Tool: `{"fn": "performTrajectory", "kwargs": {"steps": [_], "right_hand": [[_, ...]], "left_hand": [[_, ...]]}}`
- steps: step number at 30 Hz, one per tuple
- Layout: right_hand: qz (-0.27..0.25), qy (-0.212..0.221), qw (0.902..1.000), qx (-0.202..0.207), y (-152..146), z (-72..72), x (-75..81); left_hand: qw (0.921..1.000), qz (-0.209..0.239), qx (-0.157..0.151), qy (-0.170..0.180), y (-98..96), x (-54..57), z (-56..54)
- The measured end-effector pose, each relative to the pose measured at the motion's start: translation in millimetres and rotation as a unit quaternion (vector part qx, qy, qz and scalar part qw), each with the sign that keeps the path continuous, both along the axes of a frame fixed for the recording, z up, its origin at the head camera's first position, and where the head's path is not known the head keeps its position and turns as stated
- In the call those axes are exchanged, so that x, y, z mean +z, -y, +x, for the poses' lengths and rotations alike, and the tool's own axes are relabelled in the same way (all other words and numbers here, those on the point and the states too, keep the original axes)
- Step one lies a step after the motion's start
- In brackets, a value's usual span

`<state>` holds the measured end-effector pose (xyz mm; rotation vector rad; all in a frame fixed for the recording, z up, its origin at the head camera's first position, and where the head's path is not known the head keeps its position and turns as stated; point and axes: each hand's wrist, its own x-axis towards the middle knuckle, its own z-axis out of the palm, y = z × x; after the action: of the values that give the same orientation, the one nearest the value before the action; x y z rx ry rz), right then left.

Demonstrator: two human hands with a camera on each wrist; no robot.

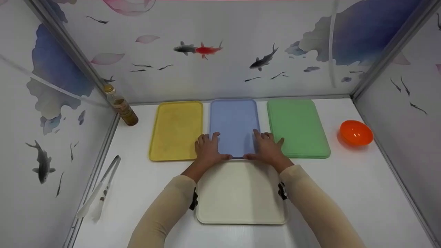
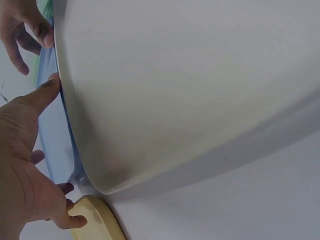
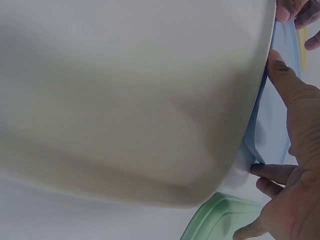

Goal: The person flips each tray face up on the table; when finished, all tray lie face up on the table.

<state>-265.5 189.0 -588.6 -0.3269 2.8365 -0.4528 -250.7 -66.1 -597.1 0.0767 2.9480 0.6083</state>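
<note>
A light blue tray (image 1: 236,120) lies flat between a yellow tray (image 1: 177,129) and a green tray (image 1: 298,127). At its near left corner, my left hand (image 1: 207,150) has its thumb straight along the near edge and its fingers spread beside the left side. Mirroring this, my right hand (image 1: 268,150) touches the near right corner, thumb along the near edge and index finger by the right side. Below both hands is a cream tray (image 1: 241,193). Both wrist views show the thumbs (image 2: 47,92) at the narrow line where the blue and cream trays meet.
An orange bowl (image 1: 356,133) sits at the right. A bottle of brown liquid (image 1: 121,106) with a yellow cap stands at the back left, and metal tongs (image 1: 103,186) lie along the left side. Printed panels (image 1: 227,75) enclose the white table on the back and sides.
</note>
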Motion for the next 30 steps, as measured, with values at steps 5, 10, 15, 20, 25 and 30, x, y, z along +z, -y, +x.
{"fn": "performTrajectory", "kwargs": {"steps": [5, 10, 15, 20, 25, 30], "right_hand": [[0.012, 0.006, 0.9999, -0.001, -1.1, 3.7, 0.6], [0.029, -0.008, 0.9995, 0.004, -1.6, 4.5, 1.3], [0.032, -0.005, 0.9994, 0.009, -1.3, 6.1, -2.8], [0.03, 0.0, 0.9995, 0.011, -2.0, 6.5, -4.6], [0.02, -0.008, 0.9996, 0.016, -4.7, 8.6, -3.6], [-0.002, -0.027, 0.9993, 0.026, -13.4, 6.6, -5.7]], "left_hand": [[0.9998, -0.017, 0.001, 0.004, -1.7, -0.4, -0.3], [0.9993, -0.038, -0.001, 0.005, -1.9, 3.1, 0.1], [0.9989, -0.045, -0.009, 0.011, -0.5, 3.3, 3.8], [0.9987, -0.046, -0.016, 0.015, 0.1, 3.6, 4.8], [0.9983, -0.051, -0.019, 0.02, 0.1, 6.7, 6.3], [0.9983, -0.056, -0.013, 0.014, -2.6, 10.0, 7.4]]}}
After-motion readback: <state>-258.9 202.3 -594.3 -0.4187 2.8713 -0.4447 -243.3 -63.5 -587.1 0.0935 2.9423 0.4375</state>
